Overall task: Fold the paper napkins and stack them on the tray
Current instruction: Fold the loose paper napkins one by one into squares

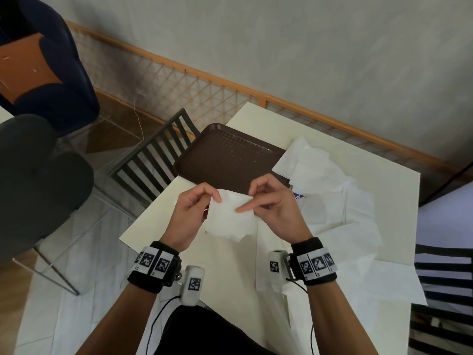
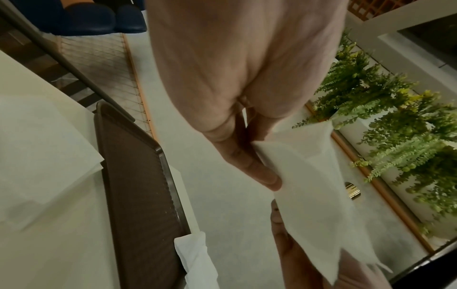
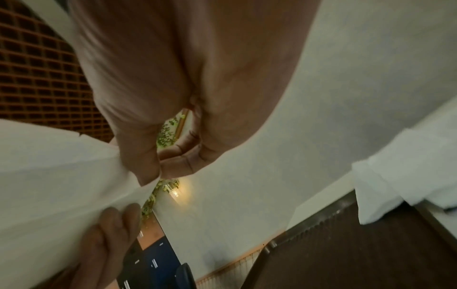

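Observation:
I hold one white paper napkin point(image 1: 229, 217) in the air above the near part of the table, just in front of the brown tray point(image 1: 222, 160). My left hand point(image 1: 197, 203) pinches its upper left corner. My right hand point(image 1: 266, 201) pinches the upper right corner, the thumb lying across the sheet. The napkin point(image 2: 314, 195) hangs from my left thumb and fingers in the left wrist view. In the right wrist view the napkin point(image 3: 61, 176) runs left from my pinching fingers. The tray holds no napkins.
A loose heap of white napkins point(image 1: 330, 190) covers the right side of the cream table point(image 1: 158, 226), one edge overlapping the tray's right end. Dark slatted chairs point(image 1: 156, 155) stand beyond the left edge and at the right point(image 1: 442, 290). A lattice barrier point(image 1: 179, 85) runs behind.

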`<state>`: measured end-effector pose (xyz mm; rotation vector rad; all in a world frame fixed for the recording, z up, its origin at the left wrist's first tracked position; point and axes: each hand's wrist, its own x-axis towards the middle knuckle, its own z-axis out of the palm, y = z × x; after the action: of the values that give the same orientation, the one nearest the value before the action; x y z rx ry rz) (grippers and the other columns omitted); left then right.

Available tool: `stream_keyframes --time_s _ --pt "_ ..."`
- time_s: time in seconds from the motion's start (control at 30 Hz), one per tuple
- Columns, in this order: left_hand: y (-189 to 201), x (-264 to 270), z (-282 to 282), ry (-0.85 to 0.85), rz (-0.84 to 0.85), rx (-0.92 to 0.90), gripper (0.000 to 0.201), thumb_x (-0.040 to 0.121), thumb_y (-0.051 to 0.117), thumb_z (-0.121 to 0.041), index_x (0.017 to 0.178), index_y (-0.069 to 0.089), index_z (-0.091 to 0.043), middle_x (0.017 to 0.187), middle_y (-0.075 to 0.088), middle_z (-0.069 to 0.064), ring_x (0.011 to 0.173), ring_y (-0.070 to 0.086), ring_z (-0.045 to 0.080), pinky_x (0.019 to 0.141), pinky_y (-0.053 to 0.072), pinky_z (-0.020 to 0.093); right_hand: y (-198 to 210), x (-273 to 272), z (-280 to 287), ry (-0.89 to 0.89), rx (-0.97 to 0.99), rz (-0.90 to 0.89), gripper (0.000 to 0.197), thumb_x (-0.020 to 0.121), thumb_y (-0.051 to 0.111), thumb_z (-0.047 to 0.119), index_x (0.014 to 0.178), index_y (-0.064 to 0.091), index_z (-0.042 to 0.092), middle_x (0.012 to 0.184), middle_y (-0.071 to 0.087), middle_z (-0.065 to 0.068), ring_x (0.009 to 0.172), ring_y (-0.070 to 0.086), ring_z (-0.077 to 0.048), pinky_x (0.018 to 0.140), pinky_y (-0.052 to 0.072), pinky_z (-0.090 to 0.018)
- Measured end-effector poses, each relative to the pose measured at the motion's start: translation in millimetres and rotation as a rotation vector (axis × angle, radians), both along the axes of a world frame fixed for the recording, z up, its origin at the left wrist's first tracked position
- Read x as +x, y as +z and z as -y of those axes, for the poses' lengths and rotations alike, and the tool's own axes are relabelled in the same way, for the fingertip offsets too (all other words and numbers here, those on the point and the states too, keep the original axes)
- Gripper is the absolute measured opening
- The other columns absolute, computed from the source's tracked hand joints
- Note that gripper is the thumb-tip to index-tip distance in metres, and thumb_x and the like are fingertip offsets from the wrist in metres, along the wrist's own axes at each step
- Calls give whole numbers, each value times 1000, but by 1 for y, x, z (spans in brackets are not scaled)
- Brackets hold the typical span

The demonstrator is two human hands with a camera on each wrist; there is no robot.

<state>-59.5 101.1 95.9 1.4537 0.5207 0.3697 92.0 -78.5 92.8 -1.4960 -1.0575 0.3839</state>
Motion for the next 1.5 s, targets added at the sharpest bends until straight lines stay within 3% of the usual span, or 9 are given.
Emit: stream_keyframes --time_s 0.2,0.3,0.4,0.5,0.73,0.83,0.93,1.17,1.5 --pt "1 2 2 -9 -41 41 22 109 55 -12 91 65 -3 100 68 15 97 68 34 82 54 39 8 -5 6 64 -102 173 24 88 79 -2 96 91 17 109 53 -2 94 59 -19 84 46 -20" --pt "-3 1 2 -74 7 248 10 99 76 -16 93 70 -10 90 72 6 86 69 29 82 56 36 7 -3 6 12 -44 -43 37 81 62 -12 101 82 12 113 59 -8 103 62 -29 88 52 -32" --pt "-2 1 4 -156 -4 422 12 95 82 -22 94 70 -19 92 74 -3 87 72 22 78 58 29 5 -10 -11 -176 -149 -93 11 106 57 16 103 66 20 104 67 -1 99 66 -20 88 55 -36" --pt "1 3 5 -199 7 568 13 93 84 -21 94 71 -24 90 74 -8 83 70 20 75 56 21 -11 -24 -31 -246 -428 219 35 116 43 48 90 54 27 83 63 7 77 60 -11 69 46 -33" --pt "-6 -11 -12 46 21 473 17 93 84 -26 82 72 -21 74 68 1 62 55 29 62 48 41 -30 -20 -39 -416 -262 184 45 114 55 38 74 44 20 62 49 8 57 47 -13 58 38 -25" --pt "-7 -14 -22 118 0 390 17 90 87 -27 86 72 -20 79 71 5 71 63 40 69 55 54 -26 -20 -46 -433 -191 -164 36 114 52 44 91 52 16 83 74 1 76 70 -9 73 54 -22" --pt "-8 -9 -31 118 -10 335 18 88 89 -21 93 72 -18 87 73 5 81 70 33 74 58 50 -29 -30 -61 -261 -111 -493 29 108 68 39 107 46 21 91 67 6 83 64 -12 78 55 -28" --pt "-58 2 -67 168 -290 418 25 90 87 -15 112 80 -25 117 74 -12 99 71 3 78 52 6 -82 -25 -100 -362 -337 -152 16 98 79 18 97 65 25 94 72 11 89 70 -6 84 53 -18" --pt "-136 -1 -73 134 -695 713 40 98 73 -7 137 67 -7 145 55 12 127 56 35 114 43 38 -121 -42 -131 -149 -700 -20 31 101 61 1 127 76 11 132 67 -14 120 65 -27 115 50 -37"
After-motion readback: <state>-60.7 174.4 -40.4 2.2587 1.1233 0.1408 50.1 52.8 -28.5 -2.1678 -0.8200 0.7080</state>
